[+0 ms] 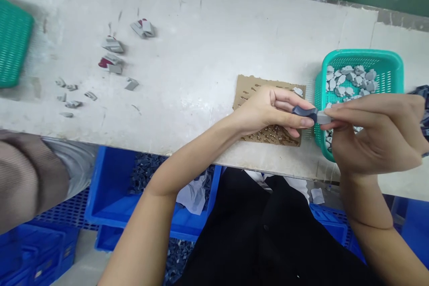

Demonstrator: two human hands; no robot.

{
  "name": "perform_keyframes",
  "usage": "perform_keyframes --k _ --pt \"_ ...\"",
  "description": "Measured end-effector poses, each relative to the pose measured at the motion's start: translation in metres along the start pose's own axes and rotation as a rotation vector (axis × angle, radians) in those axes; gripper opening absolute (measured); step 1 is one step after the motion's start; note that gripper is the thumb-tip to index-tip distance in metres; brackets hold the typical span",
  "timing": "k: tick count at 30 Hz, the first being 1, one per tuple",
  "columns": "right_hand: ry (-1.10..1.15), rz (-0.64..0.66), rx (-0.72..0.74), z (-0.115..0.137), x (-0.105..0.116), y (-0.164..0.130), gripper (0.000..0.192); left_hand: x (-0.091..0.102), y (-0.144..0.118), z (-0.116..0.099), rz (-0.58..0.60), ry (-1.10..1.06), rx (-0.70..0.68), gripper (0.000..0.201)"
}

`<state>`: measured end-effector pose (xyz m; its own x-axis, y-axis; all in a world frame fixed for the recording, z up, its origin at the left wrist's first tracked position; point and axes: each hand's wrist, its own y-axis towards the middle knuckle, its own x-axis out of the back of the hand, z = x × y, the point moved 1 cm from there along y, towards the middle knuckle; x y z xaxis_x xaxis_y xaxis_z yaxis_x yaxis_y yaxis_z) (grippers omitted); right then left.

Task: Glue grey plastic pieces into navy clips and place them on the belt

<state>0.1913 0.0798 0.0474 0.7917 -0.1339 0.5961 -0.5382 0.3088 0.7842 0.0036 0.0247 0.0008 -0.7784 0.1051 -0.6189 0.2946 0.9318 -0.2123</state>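
Note:
My left hand [278,109] pinches a dark blue-grey curved plastic piece [305,112] between thumb and fingers. In the fingertips of my right hand [375,127] is a small light grey piece [323,117], whose left end meets the dark piece's right end. Whether the two are joined I cannot tell. Both hands are above the table, over the gap between a brown cardboard sheet [246,87] with shiny glue-like drops and a green basket [363,55]. Many light grey pieces [348,78] lie in that basket.
Grey and dark red parts [112,63] and smaller grey bits [73,103] lie on the white table [187,62]. Another green basket [13,44] stands far left. Below the front edge, a blue bin [112,187] holds dark pieces. A person's sleeve [20,178] is at left.

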Motion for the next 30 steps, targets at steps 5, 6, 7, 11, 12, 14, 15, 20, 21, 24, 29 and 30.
perform_keyframes --k 5,6,7,11,12,14,15,20,21,24,29,30 --pt "0.053 0.030 0.015 -0.004 -0.002 0.002 0.026 0.000 0.002 -0.003 -0.037 -0.028 0.054 0.047" --pt "0.053 0.023 0.025 -0.004 -0.003 0.002 0.026 0.000 0.002 -0.004 -0.044 -0.018 0.063 0.047" --pt "0.046 0.019 0.032 -0.005 -0.003 0.001 0.026 0.000 0.001 -0.005 -0.051 -0.006 0.070 0.047" --pt "0.027 0.025 0.048 -0.007 -0.004 0.000 0.027 0.001 0.001 -0.007 -0.065 0.003 0.054 0.042" --pt "0.030 0.030 0.052 -0.007 -0.004 -0.001 0.028 0.001 0.002 -0.007 -0.059 -0.007 0.051 0.041" --pt "0.034 0.023 0.065 -0.009 -0.004 -0.002 0.029 0.003 0.004 -0.007 -0.047 -0.023 0.054 0.041" --pt "0.035 0.021 0.069 -0.010 -0.005 -0.002 0.029 0.004 0.004 -0.007 -0.051 -0.028 0.054 0.042" --pt "0.085 0.030 0.081 -0.013 -0.004 0.000 0.025 0.007 0.006 -0.007 -0.090 -0.016 0.048 0.049" --pt "0.096 0.043 0.079 -0.014 -0.003 0.002 0.023 0.008 0.007 -0.007 -0.095 -0.009 0.054 0.051" --pt "0.083 0.133 0.109 -0.017 -0.001 0.005 0.015 0.012 0.010 -0.005 -0.104 0.011 0.063 0.056" --pt "0.016 0.076 0.176 -0.020 -0.004 0.006 0.020 0.022 0.018 -0.003 -0.087 0.041 0.080 0.063" --pt "0.023 0.063 0.169 -0.019 -0.005 0.005 0.022 0.023 0.019 -0.003 -0.089 0.053 0.079 0.062"
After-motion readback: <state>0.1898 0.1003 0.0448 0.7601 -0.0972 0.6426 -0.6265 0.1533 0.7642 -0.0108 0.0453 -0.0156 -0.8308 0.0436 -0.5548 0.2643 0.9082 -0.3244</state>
